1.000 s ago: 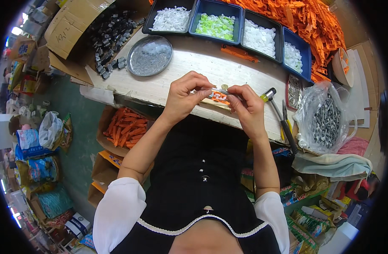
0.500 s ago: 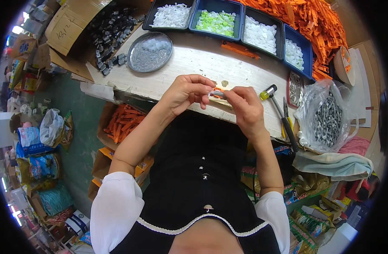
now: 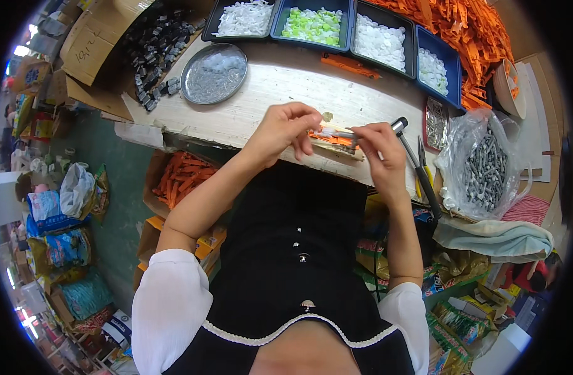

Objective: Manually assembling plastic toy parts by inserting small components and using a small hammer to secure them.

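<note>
At the front edge of the bench both of my hands meet over one small, slim grey-and-whitish part. My left hand pinches its whitish end between thumb and finger, the other fingers curled loosely. The grey end sits in the fingertips of my right hand. Just beneath the part, an orange plastic piece lies at the bench edge, partly covered by my fingers. Close beyond my right hand rests a hammer with a black grip, beside yellow-handled pliers.
Trays of white pieces and green-and-white pieces line the back, near piled orange parts. A round metal dish stands left, by a carton. A plastic bag of grey metal parts lies right.
My right hand has moved right and its fingers have opened out somewhat, showing more of the grey part. The orange piece under it shows more. The view has shifted slightly.
</note>
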### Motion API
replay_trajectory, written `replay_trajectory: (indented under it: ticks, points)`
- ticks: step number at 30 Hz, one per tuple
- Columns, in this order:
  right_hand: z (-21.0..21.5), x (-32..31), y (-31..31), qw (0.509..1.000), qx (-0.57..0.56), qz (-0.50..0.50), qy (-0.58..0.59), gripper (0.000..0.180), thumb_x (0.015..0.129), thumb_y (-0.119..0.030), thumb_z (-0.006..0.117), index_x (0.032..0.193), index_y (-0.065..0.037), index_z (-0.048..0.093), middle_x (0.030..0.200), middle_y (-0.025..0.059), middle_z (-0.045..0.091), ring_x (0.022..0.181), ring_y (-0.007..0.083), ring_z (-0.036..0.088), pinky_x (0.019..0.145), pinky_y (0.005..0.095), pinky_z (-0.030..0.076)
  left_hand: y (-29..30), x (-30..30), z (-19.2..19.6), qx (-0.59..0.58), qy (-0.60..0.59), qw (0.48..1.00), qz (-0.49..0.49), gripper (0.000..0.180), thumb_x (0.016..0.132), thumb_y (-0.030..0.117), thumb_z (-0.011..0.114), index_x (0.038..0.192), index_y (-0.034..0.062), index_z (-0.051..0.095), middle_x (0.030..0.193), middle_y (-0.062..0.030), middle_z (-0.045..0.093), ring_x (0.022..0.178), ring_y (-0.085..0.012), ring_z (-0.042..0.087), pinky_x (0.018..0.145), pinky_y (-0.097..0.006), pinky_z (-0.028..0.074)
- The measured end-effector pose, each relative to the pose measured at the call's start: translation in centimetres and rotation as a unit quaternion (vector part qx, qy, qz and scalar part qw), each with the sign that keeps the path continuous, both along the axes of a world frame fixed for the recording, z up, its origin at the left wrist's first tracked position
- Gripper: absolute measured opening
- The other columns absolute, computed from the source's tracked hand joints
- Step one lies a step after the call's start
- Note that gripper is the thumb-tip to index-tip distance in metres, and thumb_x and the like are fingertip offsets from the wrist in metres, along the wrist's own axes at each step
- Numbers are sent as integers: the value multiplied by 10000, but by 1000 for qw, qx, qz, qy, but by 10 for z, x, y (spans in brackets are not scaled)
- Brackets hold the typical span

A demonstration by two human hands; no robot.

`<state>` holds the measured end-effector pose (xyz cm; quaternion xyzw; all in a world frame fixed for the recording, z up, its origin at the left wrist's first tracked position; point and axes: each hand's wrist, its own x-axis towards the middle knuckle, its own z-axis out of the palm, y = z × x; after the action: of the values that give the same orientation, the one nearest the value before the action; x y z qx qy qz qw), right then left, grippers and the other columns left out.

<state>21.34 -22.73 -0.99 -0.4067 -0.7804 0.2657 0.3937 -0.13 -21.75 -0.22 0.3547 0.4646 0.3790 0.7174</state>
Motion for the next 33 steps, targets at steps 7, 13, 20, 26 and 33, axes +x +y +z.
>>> replay_trajectory:
  ticks: [7,13,20,26,33]
  points:
    - [-8,17,2,990,-136,-46,6,153,802,-16,582,947,-8,629,831,50,556,747,124,506,662,222,397,-2,5,-40,463,358,808,62,135,698,140,698,803,71,647,818,-12,571,742,-148,489,643,-269,380]
    - [-11,12,3,991,-122,-55,-11,152,791,-22,597,939,-13,634,817,52,560,727,136,509,645,233,400,-3,20,-49,440,428,788,38,186,628,150,713,800,115,652,907,16,551,933,-176,433,819,-325,274]
    - [-15,6,4,995,-82,-47,-25,163,780,2,599,938,-13,636,818,61,558,721,151,534,632,245,419,-1,23,-47,386,432,815,15,217,614,151,713,821,120,657,908,6,543,913,-180,436,811,-326,281]
    - [-18,5,4,996,-62,-46,-37,168,775,15,598,935,-15,638,813,64,558,721,155,544,630,249,430,-1,24,-45,378,438,816,11,229,612,156,709,832,121,657,900,-2,533,902,-182,438,810,-324,283]
    - [-18,5,4,998,-36,-38,-47,170,763,25,603,924,-15,638,800,69,561,711,166,548,618,255,429,-1,23,-44,373,437,818,9,229,620,162,705,839,116,657,899,-8,528,897,-182,437,819,-323,283]
